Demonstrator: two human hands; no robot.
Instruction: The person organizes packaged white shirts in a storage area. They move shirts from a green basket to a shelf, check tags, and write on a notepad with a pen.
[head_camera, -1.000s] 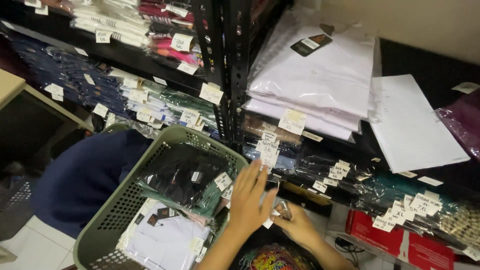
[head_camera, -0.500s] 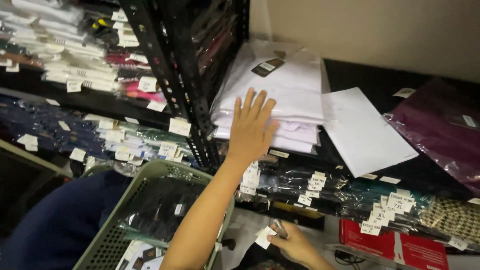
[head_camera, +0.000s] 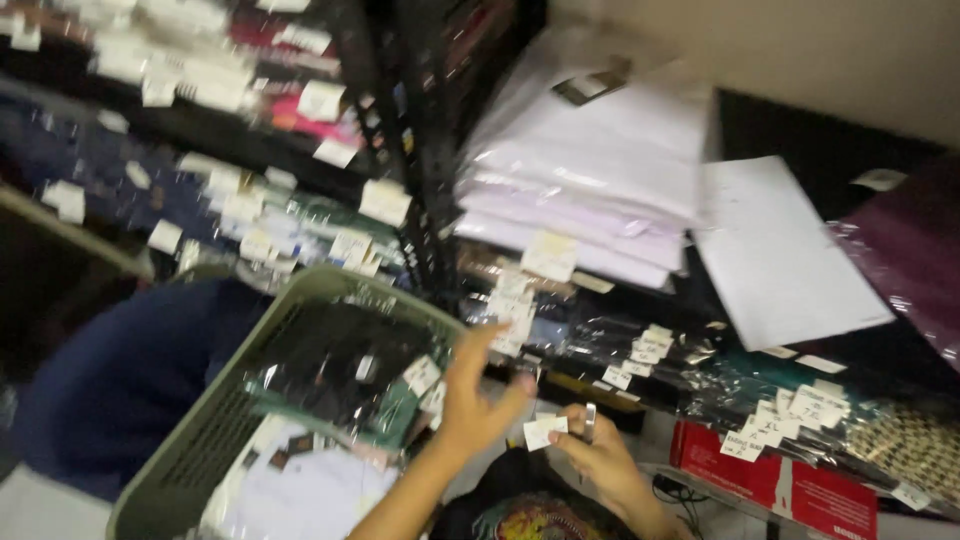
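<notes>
My left hand (head_camera: 475, 395) hovers low, fingers spread, over the right rim of a green plastic basket (head_camera: 215, 425). My right hand (head_camera: 600, 455) sits just beside it, pinching a small white paper tag (head_camera: 540, 432) and a thin silvery object (head_camera: 589, 421). The basket holds plastic-wrapped folded garments, dark ones (head_camera: 340, 365) on top and a white one (head_camera: 300, 495) nearer me. A stack of bagged white garments (head_camera: 590, 180) lies on the shelf above my hands.
Black metal shelving (head_camera: 420, 130) carries rows of bagged clothes with white tags. One flat white packet (head_camera: 780, 250) and a purple packet (head_camera: 910, 250) lie at the right. Red boxes (head_camera: 790, 480) stand on the lower shelf. A dark blue shape (head_camera: 120, 380) is at the basket's left.
My left hand has dropped from the white garment stack on the shelf down to the basket rim, close to my right hand. The view has tilted and blurred.
</notes>
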